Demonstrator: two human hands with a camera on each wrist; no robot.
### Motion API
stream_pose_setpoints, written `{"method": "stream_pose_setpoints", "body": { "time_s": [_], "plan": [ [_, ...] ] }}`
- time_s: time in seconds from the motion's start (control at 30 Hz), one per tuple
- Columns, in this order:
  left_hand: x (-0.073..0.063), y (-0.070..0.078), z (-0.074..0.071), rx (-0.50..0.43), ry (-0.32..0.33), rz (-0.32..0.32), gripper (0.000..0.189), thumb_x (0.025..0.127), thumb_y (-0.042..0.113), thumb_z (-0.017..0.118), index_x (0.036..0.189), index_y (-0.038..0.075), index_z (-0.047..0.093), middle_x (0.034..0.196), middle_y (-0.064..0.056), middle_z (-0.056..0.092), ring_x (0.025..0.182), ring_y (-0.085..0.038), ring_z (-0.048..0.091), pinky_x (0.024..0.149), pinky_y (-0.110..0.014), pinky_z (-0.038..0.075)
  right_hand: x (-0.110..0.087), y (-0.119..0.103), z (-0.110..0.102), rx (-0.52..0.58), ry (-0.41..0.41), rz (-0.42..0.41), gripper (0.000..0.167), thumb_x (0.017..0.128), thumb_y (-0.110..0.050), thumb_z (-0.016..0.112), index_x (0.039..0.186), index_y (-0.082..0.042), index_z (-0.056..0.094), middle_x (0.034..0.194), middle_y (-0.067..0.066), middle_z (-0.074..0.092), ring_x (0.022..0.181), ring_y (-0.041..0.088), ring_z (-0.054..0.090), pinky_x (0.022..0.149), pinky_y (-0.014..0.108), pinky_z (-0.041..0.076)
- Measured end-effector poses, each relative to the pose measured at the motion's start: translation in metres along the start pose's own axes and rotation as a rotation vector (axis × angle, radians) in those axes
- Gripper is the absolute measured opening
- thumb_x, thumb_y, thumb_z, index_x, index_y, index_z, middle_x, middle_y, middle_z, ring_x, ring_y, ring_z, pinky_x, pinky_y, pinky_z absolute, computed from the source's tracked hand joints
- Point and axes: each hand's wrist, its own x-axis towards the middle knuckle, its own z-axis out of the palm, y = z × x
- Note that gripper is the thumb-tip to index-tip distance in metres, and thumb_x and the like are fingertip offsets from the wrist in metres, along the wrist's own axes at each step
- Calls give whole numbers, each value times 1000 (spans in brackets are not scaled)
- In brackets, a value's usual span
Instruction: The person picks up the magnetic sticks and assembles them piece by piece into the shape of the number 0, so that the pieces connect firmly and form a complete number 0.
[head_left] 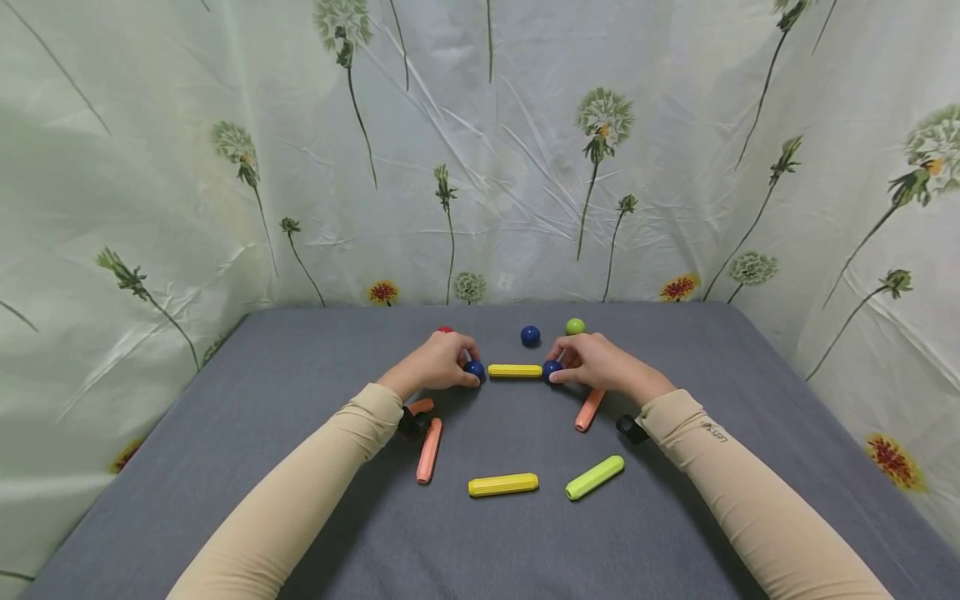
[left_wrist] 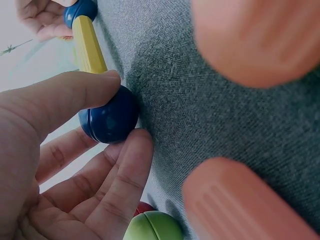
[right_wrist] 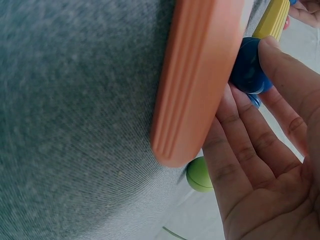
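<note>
My left hand (head_left: 438, 364) pinches a blue ball (head_left: 474, 372) between thumb and fingers. A yellow ribbed stick (head_left: 515, 371) lies to the right of that ball, with a narrow gap between them in the head view. At the stick's other end, my right hand (head_left: 603, 367) pinches a second blue ball (head_left: 552, 372), which meets the stick's tip. In the left wrist view the thumb hides the near end of the yellow stick (left_wrist: 89, 45). An orange stick (right_wrist: 192, 85) lies just beside the right hand in the right wrist view.
Behind the hands are a third blue ball (head_left: 530, 336), a green ball (head_left: 575, 326) and a partly hidden red ball (head_left: 446, 329). Closer lie an orange stick (head_left: 429, 451), another yellow stick (head_left: 503, 485) and a lime stick (head_left: 595, 477) on the grey cloth (head_left: 517, 542).
</note>
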Motion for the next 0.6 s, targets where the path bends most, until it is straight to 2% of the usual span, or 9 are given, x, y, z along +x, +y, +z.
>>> {"method": "stream_pose_setpoints", "body": {
  "time_s": [0.6],
  "plan": [
    [7,3,4,10,-16,-11,27,90,23,89,111,11,76,93,-4,74,82,-15,65,76,-30,54,1,0,0,10,-11,30,24,100,-23,79,120,-10,73,106,8,78,95,19,72,89,42,60]
  ]
}}
